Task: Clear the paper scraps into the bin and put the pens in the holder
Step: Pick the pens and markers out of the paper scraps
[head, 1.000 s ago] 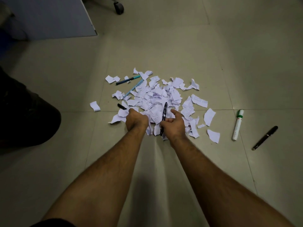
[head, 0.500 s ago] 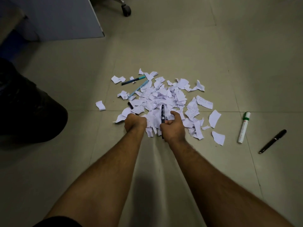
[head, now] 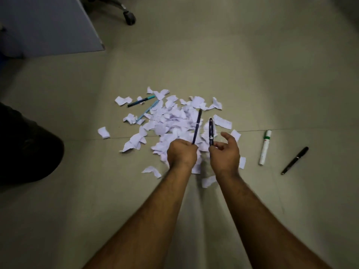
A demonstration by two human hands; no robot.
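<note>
A heap of torn white paper scraps (head: 172, 121) lies on the tiled floor. My left hand (head: 181, 155) is shut on a slim dark blue pen (head: 197, 127) that points up and away. My right hand (head: 225, 154) pinches a thicker black pen (head: 211, 132) between thumb and fingers, also upright. Both pens are lifted above the heap. A teal-capped dark pen (head: 141, 100) and a light blue pen (head: 147, 111) lie at the heap's far left edge. To the right lie a white marker with a green band (head: 265, 147) and a black pen (head: 294, 160).
A dark object (head: 25, 148) sits at the left edge. A blue-grey panel (head: 48, 26) stands at the far left, with a chair castor (head: 129, 17) beyond it. No bin or pen holder is in view.
Both hands have risen from the heap. My left hand now holds up a dark blue pen, and my right hand has lifted the black pen. Loose scraps have dropped near my wrists.
</note>
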